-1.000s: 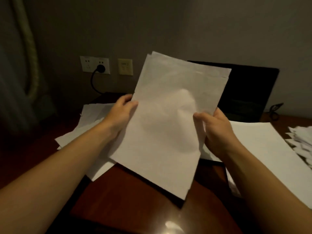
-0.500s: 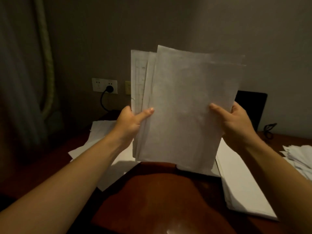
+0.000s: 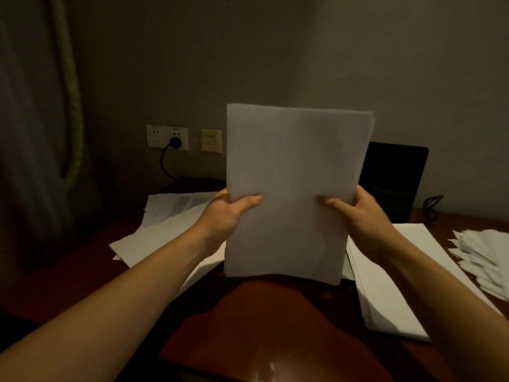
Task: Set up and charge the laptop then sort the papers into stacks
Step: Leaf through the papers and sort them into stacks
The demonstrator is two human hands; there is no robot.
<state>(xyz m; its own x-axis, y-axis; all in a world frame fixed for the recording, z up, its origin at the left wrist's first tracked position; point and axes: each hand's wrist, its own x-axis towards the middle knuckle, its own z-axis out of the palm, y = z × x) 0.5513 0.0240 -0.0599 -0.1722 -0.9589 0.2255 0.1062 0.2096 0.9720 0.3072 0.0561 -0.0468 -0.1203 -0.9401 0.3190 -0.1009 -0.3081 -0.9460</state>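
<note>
No words or numbers can be read here. The held papers (image 3: 292,175) show a blank side. The sheets (image 3: 179,205) lying at the left have grey print, but it is too blurry to read. The wall sockets (image 3: 167,135) have tiny marks, too small to make out.

Dim office desk (image 3: 275,340) (laptop (image 3: 394,175), paper stacks (image 3: 385,285), wall sockets (image 3: 167,136)).

Head cam — sole view, wide-angle, worn at eye level. Faces fwd and down across the bench (image 3: 275,334) to the back wall (image 3: 303,51). Bench's near edge close under lens; papers (image 3: 292,172) upright mid-frame, nearer than laptop (image 3: 394,177) — wall farthest.
</note>
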